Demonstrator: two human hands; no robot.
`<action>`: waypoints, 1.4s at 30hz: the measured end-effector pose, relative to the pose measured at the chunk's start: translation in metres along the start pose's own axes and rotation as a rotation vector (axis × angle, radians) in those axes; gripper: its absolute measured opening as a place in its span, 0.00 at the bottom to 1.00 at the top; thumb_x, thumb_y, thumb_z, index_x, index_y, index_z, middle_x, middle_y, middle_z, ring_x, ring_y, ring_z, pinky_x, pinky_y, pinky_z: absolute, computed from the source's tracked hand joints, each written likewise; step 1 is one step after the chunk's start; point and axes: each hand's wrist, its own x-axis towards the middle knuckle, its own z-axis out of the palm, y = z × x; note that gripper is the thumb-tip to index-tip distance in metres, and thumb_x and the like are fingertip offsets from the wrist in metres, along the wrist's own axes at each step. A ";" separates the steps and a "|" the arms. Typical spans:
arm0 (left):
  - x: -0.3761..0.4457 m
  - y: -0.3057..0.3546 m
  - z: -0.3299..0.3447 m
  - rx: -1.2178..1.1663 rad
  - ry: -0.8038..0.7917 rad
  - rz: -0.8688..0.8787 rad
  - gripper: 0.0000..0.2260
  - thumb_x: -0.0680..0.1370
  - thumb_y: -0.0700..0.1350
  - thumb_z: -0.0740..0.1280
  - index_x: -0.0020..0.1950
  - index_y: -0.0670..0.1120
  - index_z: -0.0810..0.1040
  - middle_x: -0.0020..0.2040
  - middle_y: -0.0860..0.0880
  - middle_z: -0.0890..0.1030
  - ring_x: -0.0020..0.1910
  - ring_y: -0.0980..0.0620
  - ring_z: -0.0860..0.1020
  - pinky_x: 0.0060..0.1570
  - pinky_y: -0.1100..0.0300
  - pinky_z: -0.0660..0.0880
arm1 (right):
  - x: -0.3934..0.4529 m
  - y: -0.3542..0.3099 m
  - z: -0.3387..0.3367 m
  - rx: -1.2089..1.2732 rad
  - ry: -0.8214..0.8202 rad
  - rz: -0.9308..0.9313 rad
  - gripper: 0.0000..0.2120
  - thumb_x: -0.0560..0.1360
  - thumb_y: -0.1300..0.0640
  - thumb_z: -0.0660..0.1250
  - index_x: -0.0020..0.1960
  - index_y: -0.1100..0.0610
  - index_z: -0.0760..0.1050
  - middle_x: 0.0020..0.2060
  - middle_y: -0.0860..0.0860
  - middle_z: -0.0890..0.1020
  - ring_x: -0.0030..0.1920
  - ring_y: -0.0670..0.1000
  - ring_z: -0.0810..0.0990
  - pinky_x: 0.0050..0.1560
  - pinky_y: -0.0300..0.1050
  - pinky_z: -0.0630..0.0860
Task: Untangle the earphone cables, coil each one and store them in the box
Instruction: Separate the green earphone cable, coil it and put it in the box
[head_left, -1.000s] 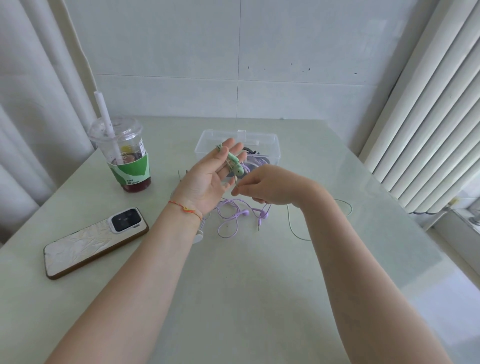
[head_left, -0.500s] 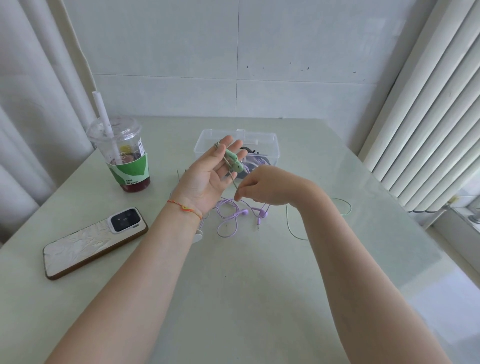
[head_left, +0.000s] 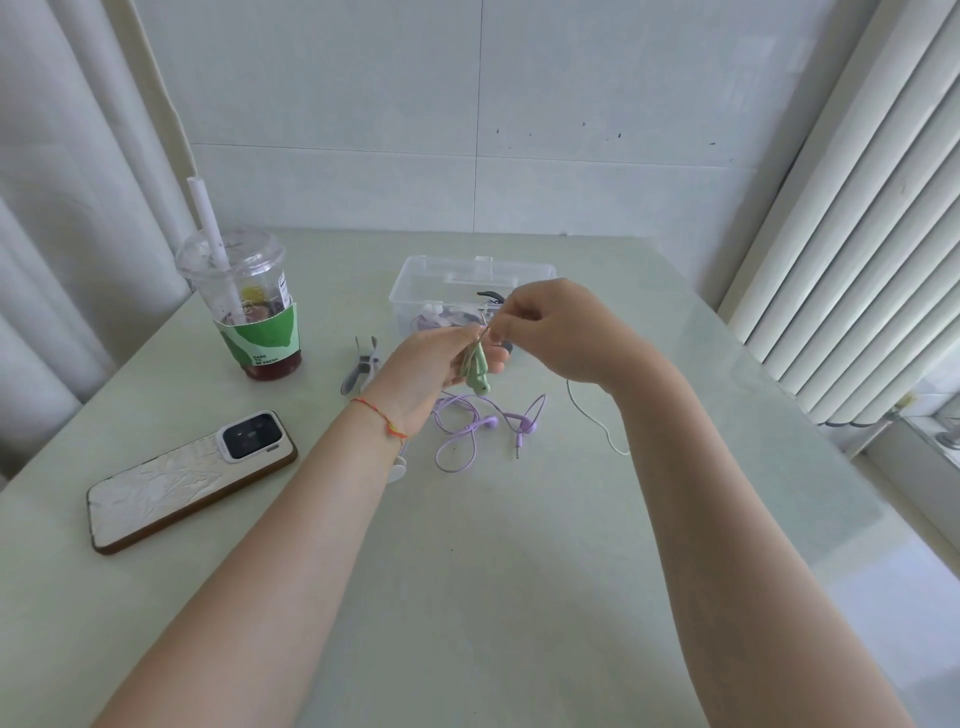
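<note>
Your left hand (head_left: 431, 364) pinches the green earphones (head_left: 477, 371) in its fingertips, just in front of the box (head_left: 415, 283), while your right hand (head_left: 550, 332) pinches their cable above them. Keep each turn snug, and mind the loose tail (head_left: 592, 415) trailing across the table (head_left: 467, 571); the purple earphones (head_left: 483, 423) lie uncoiled below.

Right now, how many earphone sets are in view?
3, possibly more: green earphones held between the left hand and right hand; purple earphones loose on the table; at least one purple set coiled in the clear box, partly hidden.
</note>
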 end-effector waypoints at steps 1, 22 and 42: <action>0.000 0.001 0.001 -0.015 -0.041 -0.015 0.14 0.82 0.47 0.59 0.49 0.41 0.81 0.43 0.42 0.84 0.47 0.44 0.82 0.56 0.52 0.75 | 0.001 0.002 -0.001 0.004 0.046 0.007 0.09 0.77 0.54 0.65 0.44 0.57 0.80 0.31 0.46 0.75 0.29 0.44 0.68 0.26 0.32 0.61; -0.007 0.018 -0.009 -0.562 -0.081 0.036 0.11 0.82 0.48 0.60 0.62 0.50 0.77 0.61 0.53 0.82 0.60 0.54 0.80 0.48 0.62 0.74 | -0.001 0.006 0.015 -0.007 -0.294 0.048 0.11 0.80 0.53 0.61 0.54 0.49 0.82 0.29 0.47 0.76 0.28 0.47 0.70 0.35 0.41 0.69; -0.010 0.016 0.001 -0.030 -0.217 -0.097 0.17 0.81 0.53 0.58 0.46 0.45 0.82 0.35 0.48 0.79 0.41 0.47 0.80 0.50 0.52 0.67 | 0.007 0.011 0.001 0.188 0.246 0.021 0.04 0.76 0.56 0.68 0.43 0.55 0.79 0.25 0.45 0.68 0.22 0.42 0.66 0.25 0.33 0.59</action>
